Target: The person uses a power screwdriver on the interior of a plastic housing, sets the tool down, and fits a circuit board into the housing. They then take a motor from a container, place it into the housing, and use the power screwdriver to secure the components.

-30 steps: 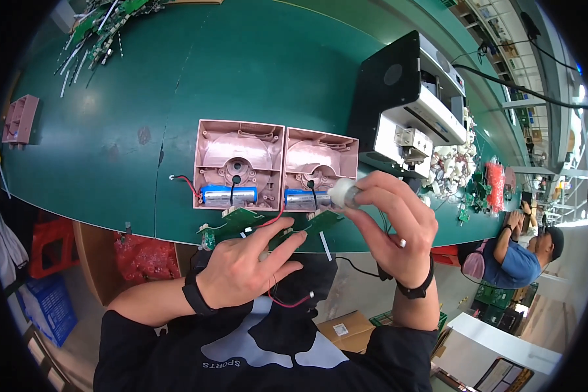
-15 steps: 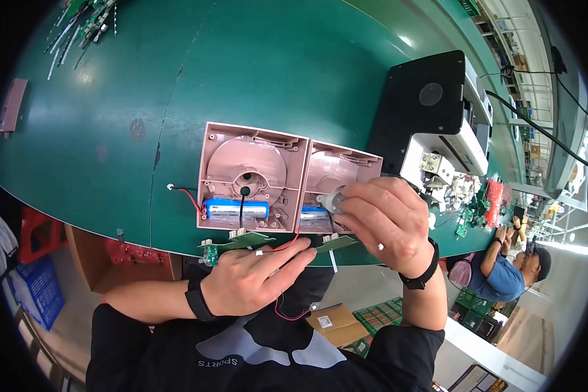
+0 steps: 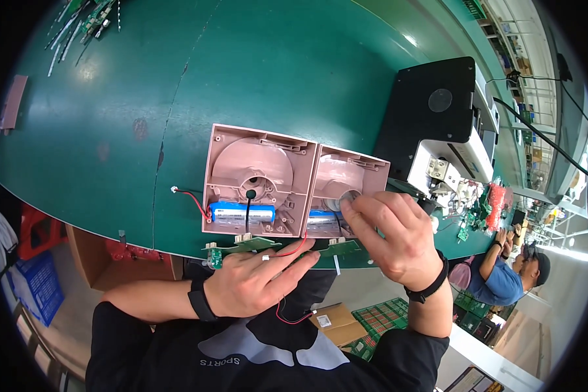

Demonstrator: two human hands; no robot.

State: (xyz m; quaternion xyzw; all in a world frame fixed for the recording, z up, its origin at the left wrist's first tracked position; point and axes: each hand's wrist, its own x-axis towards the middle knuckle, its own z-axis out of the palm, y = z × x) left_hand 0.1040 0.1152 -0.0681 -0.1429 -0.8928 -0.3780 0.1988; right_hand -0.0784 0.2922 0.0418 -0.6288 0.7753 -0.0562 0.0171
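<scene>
Two pink plastic housings stand side by side, the left housing [image 3: 210, 176] showing its round recess and the right housing [image 3: 372, 171] partly covered. In each lies a blue battery, the left battery [image 3: 242, 213] in full view and the right battery [image 3: 321, 221] partly hidden. My right hand [image 3: 398, 238] is closed in a pinch on a small translucent round part [image 3: 348, 198] inside the right housing. My left hand [image 3: 251, 281] lies with fingers stretched out at the housings' front edge, between the left circuit board [image 3: 248, 244] and the right circuit board [image 3: 340, 249]. A red wire [image 3: 297, 248] crosses its fingers.
A black and white machine [image 3: 431, 104] stands right of the housings. Past it are loose boards and red bubble wrap [image 3: 494, 206]. Cabled boards [image 3: 91, 26] lie far left, near a pink panel [image 3: 13, 102]. A co-worker [image 3: 503, 274] sits at the right.
My right hand has brought the round part from above the right housing's front into its recess, and its fingers now cover more of the part. My left hand stays nearly in place.
</scene>
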